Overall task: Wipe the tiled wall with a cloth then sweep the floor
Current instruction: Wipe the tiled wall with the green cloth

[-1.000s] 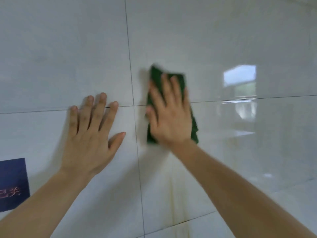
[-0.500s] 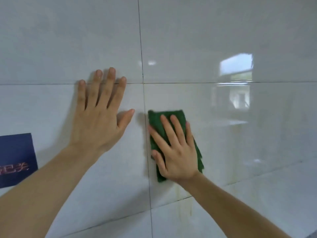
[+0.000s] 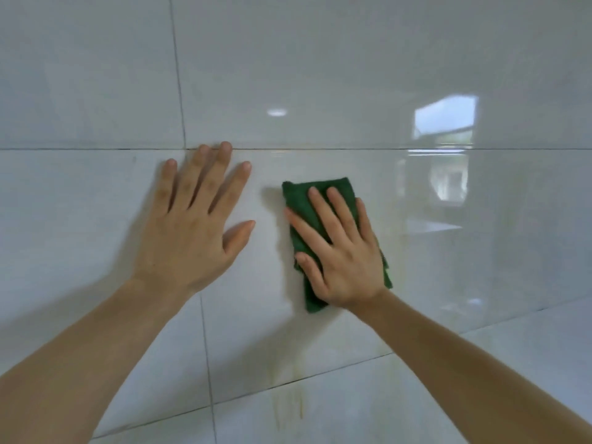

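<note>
Across the whole view stretches the glossy pale grey tiled wall point(image 3: 320, 75), its large tiles split by thin dark grout lines, with a bright window reflection point(image 3: 445, 120) at the right. Below the hands, faint yellowish streaks point(image 3: 288, 402) run down the wall and over a lower grout line; I judge these the dirt left to wipe. They lie straight down from the cloth, so the coming stroke most likely goes downward, along the cloth's own length.

Next in size, the left hand point(image 3: 192, 232) lies flat and open on the tile, fingers spread and holding nothing, apparently as a brace. The right hand point(image 3: 339, 261), just beside it and not touching it, is likewise flat, its fingers pressing the cloth to the wall rather than closing round it.

Smallest, the dark green folded rectangular cloth point(image 3: 298, 200) sits under that right hand, long axis near upright, leaning slightly. The right hand is the nearer to the streaks.
</note>
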